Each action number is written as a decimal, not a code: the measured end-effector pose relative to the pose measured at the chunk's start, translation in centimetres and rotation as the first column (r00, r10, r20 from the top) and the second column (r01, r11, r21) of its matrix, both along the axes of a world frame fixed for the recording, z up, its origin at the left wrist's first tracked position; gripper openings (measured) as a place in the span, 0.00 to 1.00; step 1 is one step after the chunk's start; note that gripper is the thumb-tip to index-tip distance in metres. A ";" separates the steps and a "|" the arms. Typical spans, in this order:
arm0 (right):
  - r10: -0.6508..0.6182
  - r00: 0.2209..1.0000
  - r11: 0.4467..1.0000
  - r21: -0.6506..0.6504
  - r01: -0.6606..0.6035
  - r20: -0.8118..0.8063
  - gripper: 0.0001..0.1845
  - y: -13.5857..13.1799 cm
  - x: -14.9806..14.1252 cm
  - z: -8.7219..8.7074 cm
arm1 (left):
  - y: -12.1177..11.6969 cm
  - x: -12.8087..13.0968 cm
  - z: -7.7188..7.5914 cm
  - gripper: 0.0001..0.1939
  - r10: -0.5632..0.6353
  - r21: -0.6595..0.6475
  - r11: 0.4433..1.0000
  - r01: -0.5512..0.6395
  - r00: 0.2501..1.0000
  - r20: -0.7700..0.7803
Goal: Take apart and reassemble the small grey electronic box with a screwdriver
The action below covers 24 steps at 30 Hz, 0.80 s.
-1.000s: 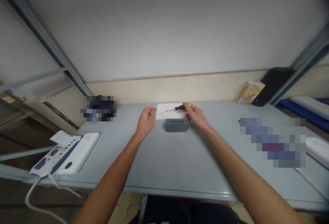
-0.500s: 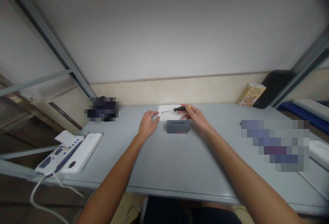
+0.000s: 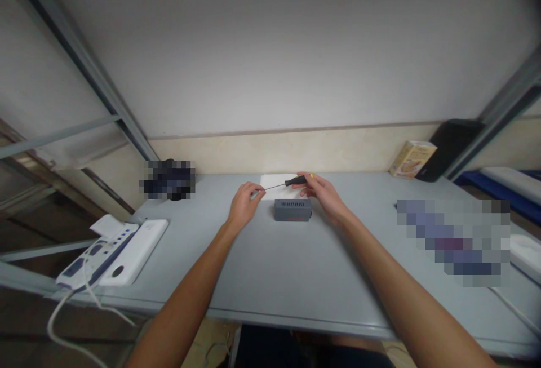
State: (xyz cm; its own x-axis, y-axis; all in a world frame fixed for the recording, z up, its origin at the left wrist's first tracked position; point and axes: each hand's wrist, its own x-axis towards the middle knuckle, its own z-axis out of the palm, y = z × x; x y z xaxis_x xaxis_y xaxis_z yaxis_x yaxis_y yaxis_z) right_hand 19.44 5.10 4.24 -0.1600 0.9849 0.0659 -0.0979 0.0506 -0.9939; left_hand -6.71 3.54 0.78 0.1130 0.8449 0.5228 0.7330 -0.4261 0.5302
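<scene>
Slim black-handled metal screwdriver (image 3: 295, 181) spanning both hands beyond grey, slotted, rectangular box (image 3: 292, 211)

At the box's right, the right hand (image 3: 323, 193) is gripping the handle; at its left, the left hand (image 3: 244, 205) is pinching the shaft tip. A flat white sheet (image 3: 273, 180) is lying beyond the box. Taking up the tool is looking done; no contact with the box is showing yet.
</scene>
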 end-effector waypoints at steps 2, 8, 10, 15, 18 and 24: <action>0.003 1.000 1.000 0.010 -0.003 -0.006 0.28 0.0 0.1 0.1 | 0.0 0.0 0.0 0.05 0.005 0.007 1.000 -0.005 1.000 0.014; 0.000 1.000 1.000 0.016 0.000 -0.005 0.28 0.1 0.2 0.0 | 0.0 0.0 0.2 0.04 -0.004 0.020 1.000 0.004 0.999 0.040; -0.004 1.000 1.000 0.024 0.004 -0.010 0.28 0.1 0.2 0.1 | 0.0 0.0 0.3 0.04 -0.011 0.030 1.000 0.009 0.999 0.045; -0.024 1.000 0.999 0.036 0.024 -0.004 0.28 0.0 0.3 0.4 | -0.4 0.3 0.7 0.07 -0.044 0.065 0.997 0.043 0.999 0.022; -0.017 1.000 0.998 0.056 0.017 0.006 0.28 0.0 0.3 0.5 | -0.6 0.4 0.9 0.08 -0.059 0.080 0.995 0.059 0.998 0.004; -0.065 0.997 0.982 0.174 0.071 -0.035 0.26 -0.2 0.5 1.4 | -0.8 1.3 1.4 0.10 -0.139 0.048 0.990 0.133 0.979 0.146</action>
State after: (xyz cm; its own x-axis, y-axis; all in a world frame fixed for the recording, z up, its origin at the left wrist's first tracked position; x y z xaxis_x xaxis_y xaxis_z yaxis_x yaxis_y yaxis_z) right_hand 19.94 4.87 5.60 -0.0885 0.9662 0.2421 -0.1170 0.2313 -0.9658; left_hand -5.45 2.71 2.21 0.1440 0.8064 0.5736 0.5810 -0.5382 0.6106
